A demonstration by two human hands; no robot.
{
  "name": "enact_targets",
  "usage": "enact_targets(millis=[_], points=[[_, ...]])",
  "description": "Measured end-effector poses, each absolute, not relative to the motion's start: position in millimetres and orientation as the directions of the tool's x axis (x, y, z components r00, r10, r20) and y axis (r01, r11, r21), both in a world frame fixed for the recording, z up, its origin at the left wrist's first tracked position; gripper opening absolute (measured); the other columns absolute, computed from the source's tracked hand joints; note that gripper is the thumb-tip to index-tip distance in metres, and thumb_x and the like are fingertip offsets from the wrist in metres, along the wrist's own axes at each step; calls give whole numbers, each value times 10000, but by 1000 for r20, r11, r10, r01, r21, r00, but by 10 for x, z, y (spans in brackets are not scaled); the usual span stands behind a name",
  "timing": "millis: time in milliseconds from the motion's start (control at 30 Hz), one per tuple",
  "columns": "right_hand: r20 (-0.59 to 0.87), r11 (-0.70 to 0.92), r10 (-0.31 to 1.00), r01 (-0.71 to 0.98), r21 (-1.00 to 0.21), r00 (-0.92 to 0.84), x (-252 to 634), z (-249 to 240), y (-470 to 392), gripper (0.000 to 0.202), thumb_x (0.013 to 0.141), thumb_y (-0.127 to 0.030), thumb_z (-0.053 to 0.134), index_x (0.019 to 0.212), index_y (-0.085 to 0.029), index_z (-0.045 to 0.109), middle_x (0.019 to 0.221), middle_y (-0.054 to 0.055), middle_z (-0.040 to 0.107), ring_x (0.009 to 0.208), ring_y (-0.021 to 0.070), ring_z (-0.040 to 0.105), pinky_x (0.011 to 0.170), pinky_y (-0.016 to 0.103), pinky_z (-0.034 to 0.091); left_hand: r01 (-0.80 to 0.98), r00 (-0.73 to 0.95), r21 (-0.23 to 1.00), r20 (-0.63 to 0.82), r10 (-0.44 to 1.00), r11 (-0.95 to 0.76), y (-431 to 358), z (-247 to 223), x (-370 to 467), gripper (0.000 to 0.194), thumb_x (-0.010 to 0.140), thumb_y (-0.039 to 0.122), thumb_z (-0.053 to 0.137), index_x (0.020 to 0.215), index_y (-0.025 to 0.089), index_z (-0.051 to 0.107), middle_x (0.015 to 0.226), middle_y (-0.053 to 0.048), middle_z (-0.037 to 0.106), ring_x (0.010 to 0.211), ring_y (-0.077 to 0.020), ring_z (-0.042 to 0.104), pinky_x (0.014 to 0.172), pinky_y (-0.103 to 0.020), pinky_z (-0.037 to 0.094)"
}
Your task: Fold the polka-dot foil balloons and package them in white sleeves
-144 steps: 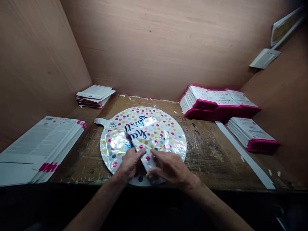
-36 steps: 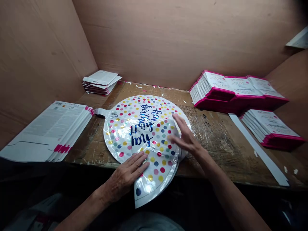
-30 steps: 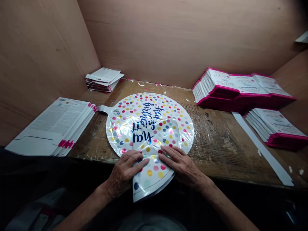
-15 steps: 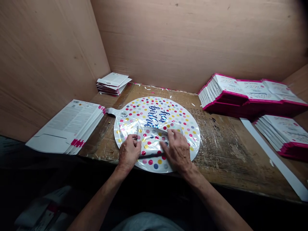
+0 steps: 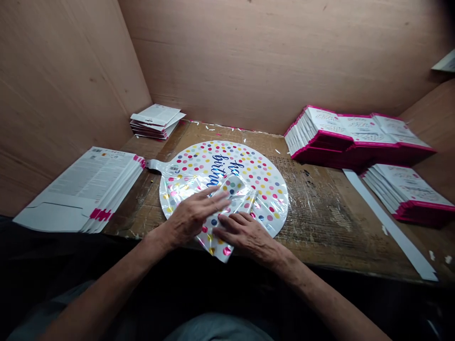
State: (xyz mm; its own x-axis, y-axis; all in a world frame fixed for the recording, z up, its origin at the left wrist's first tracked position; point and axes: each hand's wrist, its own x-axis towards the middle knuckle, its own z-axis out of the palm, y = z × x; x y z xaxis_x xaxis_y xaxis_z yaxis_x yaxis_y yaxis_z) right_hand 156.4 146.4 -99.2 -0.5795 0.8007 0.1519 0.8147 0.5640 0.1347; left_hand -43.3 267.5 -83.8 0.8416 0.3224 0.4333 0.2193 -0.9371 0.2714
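Note:
A flat white foil balloon (image 5: 265,175) with coloured dots and blue lettering lies on the cardboard-covered bench, its neck pointing left. On its near part is a folded foil balloon (image 5: 232,187) with the same dots, turned at a slant, one corner reaching past the bench's front edge. My left hand (image 5: 190,215) is over the folded one's left side, fingers stretched out and slightly blurred. Bent fingers of my right hand (image 5: 250,234) grip the folded balloon from the right, near its middle.
Printed white card sleeves (image 5: 76,184) lie fanned at left, with a smaller stack (image 5: 156,121) behind. Pink-edged filled packets (image 5: 350,130) stand in rows at back right, more packets (image 5: 408,192) nearer. A white strip (image 5: 387,222) lies at right. Wooden panels (image 5: 270,61) enclose the bench.
The folded balloon has turned from lying square to a slant and come nearer the front edge. My left hand has gone from gripping its left edge to lying over it with stretched fingers.

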Motion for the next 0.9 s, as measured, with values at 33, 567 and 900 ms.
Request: enact_targets(millis=[33,567,900], points=[[131,613,774,785,94,-620,1650,-964,1421,367,955,-176,518,1313,-254,539,1313,104,584,1121,245,558,935,407,473,129,918,240,338,208,-962,2722,-858,-421,495,858,15,371,1203,248,638,1229,-43,686,1303,-246,501,1041,-424,449],[40,-475,877,877,-79,479,1676,-805,2263,359,972,-404,469,902,-127,687,865,156,682,812,254,641,654,312,395,883,180,434,45,983,-182,2546,-1023,122,333,937,308,468,1208,139,561,892,-111,748,894,-310,707,766,-385,507],[-73,-22,997,999,-46,19,1657,-513,2730,245,898,-376,631,1038,-175,644,1077,99,656,941,216,591,729,274,396,855,215,432,205,955,-285,2594,-1018,-17,437,919,377,519,1268,115,551,1031,-169,718,995,-332,674,847,-416,498]])
